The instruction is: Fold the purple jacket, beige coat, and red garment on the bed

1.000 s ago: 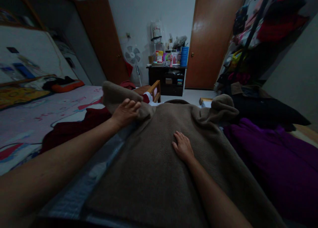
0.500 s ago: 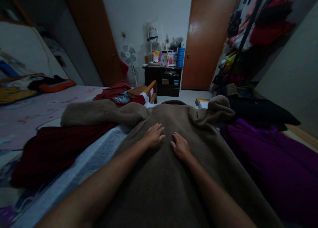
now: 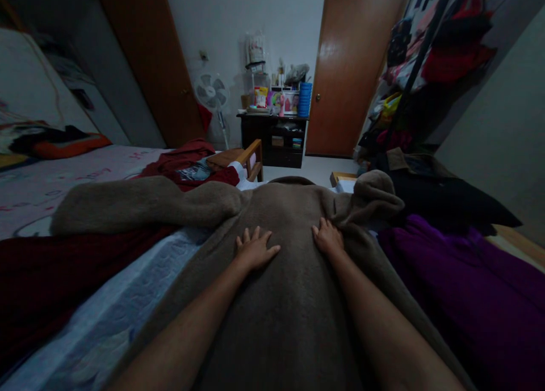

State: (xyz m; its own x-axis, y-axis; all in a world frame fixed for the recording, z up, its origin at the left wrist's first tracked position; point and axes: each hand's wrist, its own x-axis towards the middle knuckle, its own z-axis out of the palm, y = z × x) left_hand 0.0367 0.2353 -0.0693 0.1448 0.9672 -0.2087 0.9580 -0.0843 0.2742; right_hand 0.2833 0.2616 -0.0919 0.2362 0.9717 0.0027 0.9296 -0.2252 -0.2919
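Note:
A long brown fleecy coat (image 3: 281,300) lies spread out in front of me, its collar end away from me. One sleeve (image 3: 145,204) stretches out to the left; the other (image 3: 374,195) is bunched up at the right shoulder. My left hand (image 3: 255,249) rests flat on the coat, left of its middle, fingers spread. On the right side of the coat's upper part, my right hand (image 3: 328,238) lies palm down near the sleeve's base, fingers extended. Neither hand grips the cloth.
Dark red cloth (image 3: 76,272) and a pale blue quilted mattress (image 3: 114,294) are at left. Purple clothing (image 3: 460,294) and a dark jacket (image 3: 451,192) lie at right. Beyond stand a wooden chair arm (image 3: 254,152), a fan (image 3: 212,91), a black cabinet (image 3: 259,141) and a door (image 3: 353,67).
My hands have moved apart across the coat, the left one to the left and the right one to the right. The left fingers have spread wider. The view has shifted slightly.

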